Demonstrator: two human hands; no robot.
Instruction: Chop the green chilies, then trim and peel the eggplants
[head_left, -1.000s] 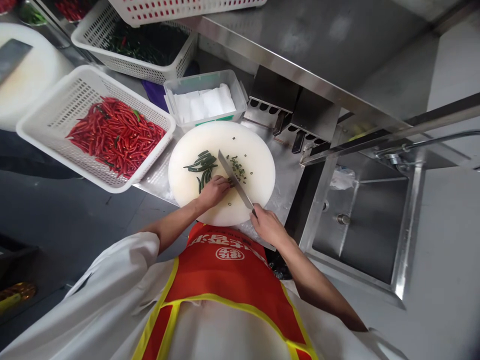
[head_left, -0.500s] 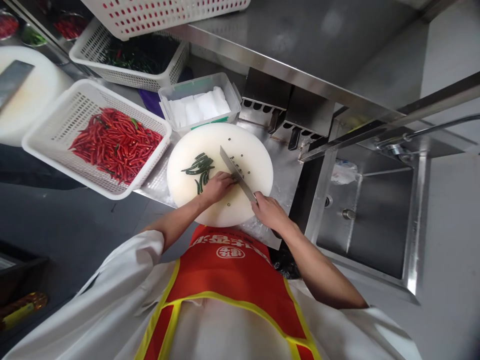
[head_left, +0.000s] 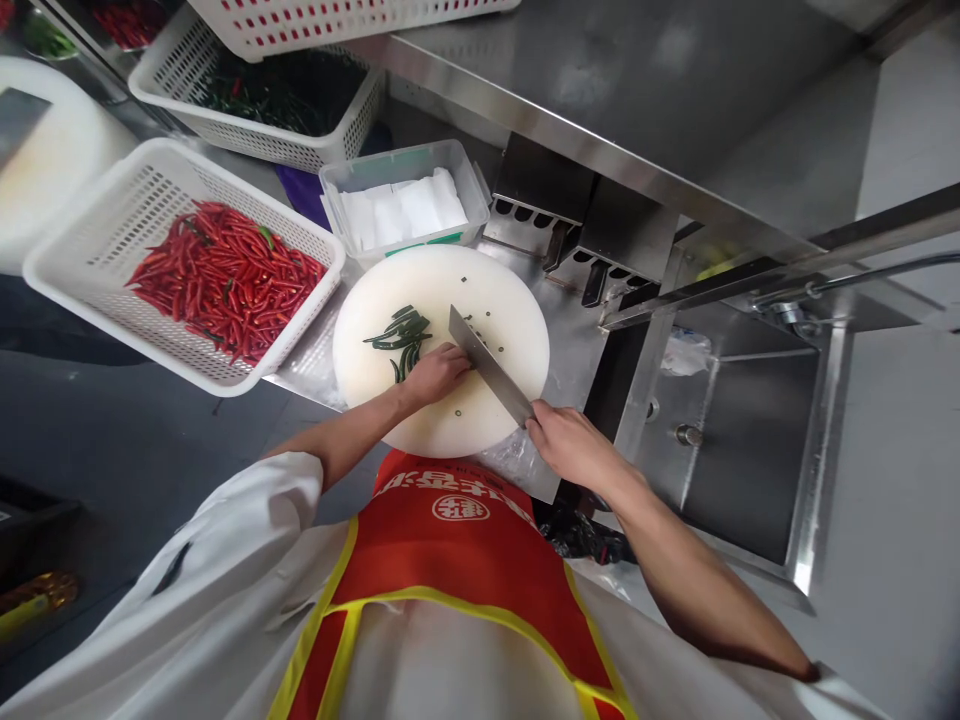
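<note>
My right hand (head_left: 566,437) is closed around the handle of a cleaver (head_left: 491,370), its broad blade slanting across the round white cutting board (head_left: 375,410). Bent fingers of my left hand (head_left: 441,373) press down on the board right beside the blade; they hold green chili peppers, mostly hidden under them. To the left of that hand lies a small pile of whole green chilies (head_left: 403,328). Small cut chili pieces are scattered beyond the blade, partly covered by it, and one chili ring (head_left: 458,413) sits near the board's front.
A white basket (head_left: 90,225) of red chilies (head_left: 229,280) stands left of the board. Behind are a clear plastic box (head_left: 480,205) with white contents and another basket (head_left: 225,133) of dark green chilies. A steel shelf (head_left: 600,120) overhangs; a sink (head_left: 750,430) is at right.
The cleaver and my right hand have shifted right and toward me, and the blade now shows more of its broad side. My left hand stays nearly in place. The view has shifted slightly.
</note>
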